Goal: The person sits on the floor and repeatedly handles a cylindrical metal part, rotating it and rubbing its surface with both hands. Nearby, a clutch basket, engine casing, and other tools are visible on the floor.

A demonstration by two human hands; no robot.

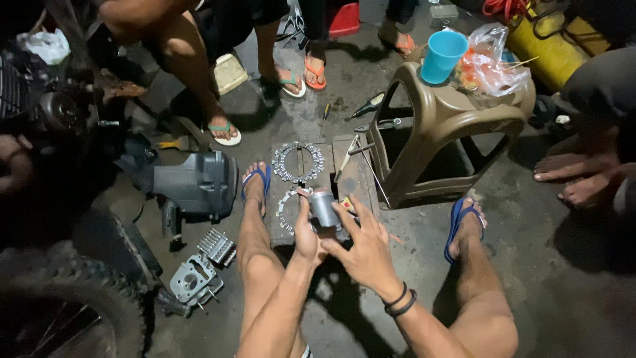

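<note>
A small grey metal piston [324, 209] is held between both my hands above a wooden board [358, 174] on the floor. My left hand [306, 233] grips it from the left side, thumb up along its wall. My right hand [361, 245] touches it from the right with fingers spread, two dark bands on that wrist. Two toothed metal clutch rings lie on the board: one full ring [297, 162] farther away, another ring [286, 207] partly hidden behind my left hand. My legs in blue flip-flops flank the board.
A brown plastic stool [442, 126] stands right of the board, bearing a blue cup [442, 56] and a plastic bag [493, 63]. Engine parts [197, 275] and a grey cover [197, 182] lie left, by a motorcycle tyre [73, 298]. Other people's feet stand around.
</note>
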